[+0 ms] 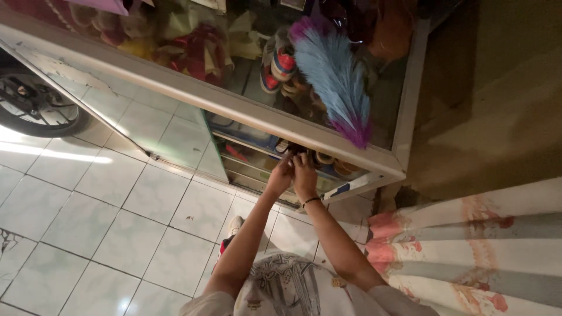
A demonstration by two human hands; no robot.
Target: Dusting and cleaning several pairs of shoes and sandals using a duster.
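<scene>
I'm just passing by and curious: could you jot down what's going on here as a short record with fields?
Setting: glass display cabinet on a white tiled floor
Left hand: reaching into the cabinet's open side
Right hand: beside the left, black wristband
Held item: hidden, cannot tell
On cabinet top: blue and purple feather duster
Nearby: wheel at left, floral cloth at right

Glass display cabinet point(328, 143) with a pale metal frame, standing on a white tiled floor point(117, 216). On its glass top, a blue feather duster point(333, 76) with purple tips. Under the glass, a shelf point(252, 169) crowded with small round rolls point(328, 159) and other bits too dim to tell. On the tiles, a wheel point(35, 108) at the far left.
</scene>
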